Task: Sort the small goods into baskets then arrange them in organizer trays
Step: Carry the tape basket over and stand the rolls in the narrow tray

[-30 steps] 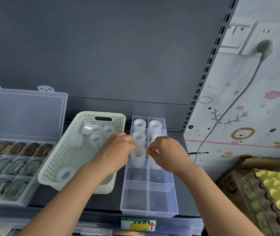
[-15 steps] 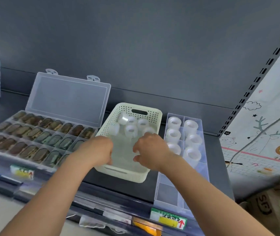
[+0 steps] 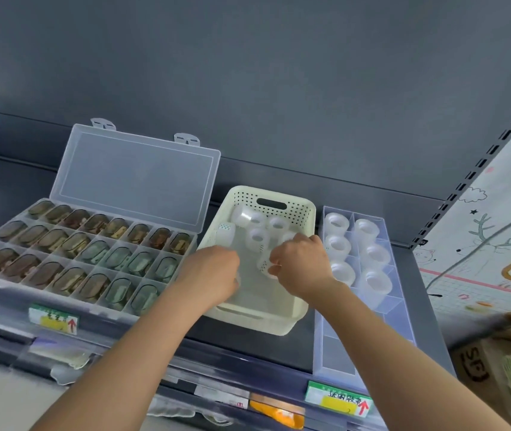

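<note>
While both bare forearms stretch forward from the lower edge of the view, the two hands meet over the cream perforated plastic basket point(image 3: 266, 323), which stands on the dark grey shelf point(image 3: 241, 337). The right hand point(image 3: 302, 265) is held knuckles up with the wrist bent a little inward. Its thumb and fingers are curled and pinch a small white plastic roll point(image 3: 266, 265) just above the middle of the basket floor. The left hand point(image 3: 214, 275) reaches over the basket's near left wall, back of the hand upward and fingers bent down inside. Its fingertips are hidden behind the hand, so whether they grip anything cannot be told.

Several loose white rolls point(image 3: 259, 239) lie at the far end of the basket, some upright and some tipped on their sides. Just beside the basket on the right stands a clear compartmented organizer tray point(image 3: 335, 353), and its far compartments hold six upright white rolls point(image 3: 338, 245) in two rows. On the left sits a clear plastic box with its hinged lid raised point(image 3: 136, 178), its cells filled with oval brown and green pieces point(image 3: 71, 244).
</note>
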`<state>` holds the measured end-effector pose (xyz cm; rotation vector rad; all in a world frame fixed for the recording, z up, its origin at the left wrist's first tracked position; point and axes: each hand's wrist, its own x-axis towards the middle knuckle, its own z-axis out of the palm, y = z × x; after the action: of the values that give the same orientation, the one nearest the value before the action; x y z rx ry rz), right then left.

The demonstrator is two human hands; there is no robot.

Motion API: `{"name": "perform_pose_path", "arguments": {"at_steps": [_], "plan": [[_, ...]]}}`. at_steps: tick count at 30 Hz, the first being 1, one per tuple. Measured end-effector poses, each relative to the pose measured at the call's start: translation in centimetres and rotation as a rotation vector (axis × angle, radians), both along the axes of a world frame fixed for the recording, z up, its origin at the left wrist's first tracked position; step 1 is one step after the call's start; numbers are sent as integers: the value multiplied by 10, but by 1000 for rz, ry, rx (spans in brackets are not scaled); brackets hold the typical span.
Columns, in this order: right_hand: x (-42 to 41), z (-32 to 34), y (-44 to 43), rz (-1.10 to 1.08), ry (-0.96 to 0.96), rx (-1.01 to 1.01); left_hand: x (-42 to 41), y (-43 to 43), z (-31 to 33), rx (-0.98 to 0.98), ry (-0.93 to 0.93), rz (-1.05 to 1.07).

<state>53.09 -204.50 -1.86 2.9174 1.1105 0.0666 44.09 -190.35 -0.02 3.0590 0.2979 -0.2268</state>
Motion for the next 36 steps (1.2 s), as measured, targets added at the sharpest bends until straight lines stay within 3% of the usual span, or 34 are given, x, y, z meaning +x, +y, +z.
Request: {"name": "perform_pose_path", "arguments": {"at_steps": [5,11,18,23,36], "plan": [[-10,12,-20,-27,105,404,-2,-8,5,-290,-284,16],[-12,36,-76,-111,91,547,7,-48,19,-458,-518,-118],[-20,47,-147,-206,102,538,18,-103,20,-448,-446,-315],[-28,49,-179,-242,185,387,25,-126,6,-314,-368,-465],[-18,14,-168,-211,234,-3,39,-134,-18,-94,-67,-495]]}}
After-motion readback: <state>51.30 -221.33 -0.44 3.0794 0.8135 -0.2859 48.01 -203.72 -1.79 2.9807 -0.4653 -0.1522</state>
